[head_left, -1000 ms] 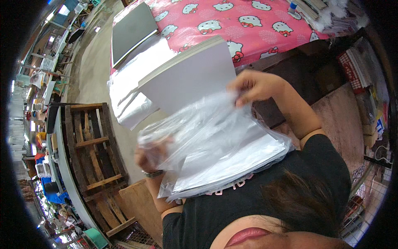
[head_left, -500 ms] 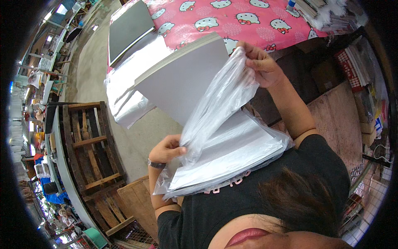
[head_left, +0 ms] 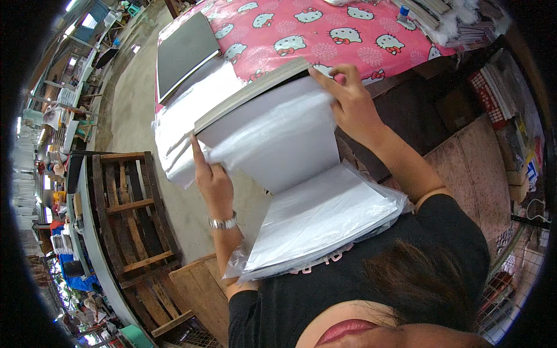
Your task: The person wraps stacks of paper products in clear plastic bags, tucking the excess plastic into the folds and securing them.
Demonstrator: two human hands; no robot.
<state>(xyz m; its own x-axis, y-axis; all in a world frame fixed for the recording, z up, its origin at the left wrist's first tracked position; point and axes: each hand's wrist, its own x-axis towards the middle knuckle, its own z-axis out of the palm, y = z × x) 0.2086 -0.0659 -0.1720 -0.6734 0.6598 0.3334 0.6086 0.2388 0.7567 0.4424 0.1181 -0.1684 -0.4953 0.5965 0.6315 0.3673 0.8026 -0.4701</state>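
In front of me stands a thick block of white boards with grey layered edges along its top. A clear plastic film stretches across its near face. My left hand is closed on the film's left end, index finger extended to the block's left corner. At the upper right corner, my right hand pinches the film's other end, its index finger on the block's edge. Closer to my chest, a stack of white sheets lies under loose clear plastic. Part of each hand's grip is hidden.
A pink patterned tablecloth covers the table ahead. On it are a dark grey flat board or book and white plastic-covered material. A wooden pallet stands at left. Bundled papers sit at the far right.
The bunched film has been spread across the block's face. My left hand has moved up and away to the left corner; my right hand has shifted slightly down at the right corner.
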